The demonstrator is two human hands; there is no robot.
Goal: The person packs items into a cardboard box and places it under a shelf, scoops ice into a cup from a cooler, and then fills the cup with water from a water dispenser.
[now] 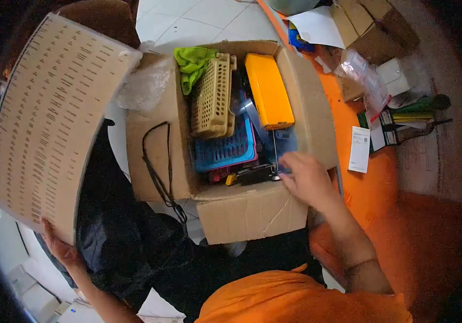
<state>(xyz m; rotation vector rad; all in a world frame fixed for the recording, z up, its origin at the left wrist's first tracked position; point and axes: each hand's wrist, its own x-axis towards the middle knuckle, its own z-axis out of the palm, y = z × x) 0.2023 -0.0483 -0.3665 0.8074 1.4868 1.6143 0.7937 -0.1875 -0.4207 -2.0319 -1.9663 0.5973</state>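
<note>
My left hand (58, 245) grips the lower edge of a large printed sheet (53, 118) with columns of small text and a shiny, plastic-looking border. My right hand (303, 175) reaches over the front right corner of an open cardboard box (252, 210), fingers curled beside a thin metal rod (275, 153); what lies between finger and thumb is hidden. Inside the box are a beige perforated basket (215, 97), a blue basket (225, 145), a yellow-orange box (268, 91) and a lime green cloth (190, 64). Dark items lie under my right hand's fingers.
An orange surface (360, 199) on the right bears a white printed packet (359, 149), clear plastic bags (363, 78) and a green-and-black item (403, 118). A black strap (158, 183) hangs over the box's left flap. White tiles (198, 21) show behind.
</note>
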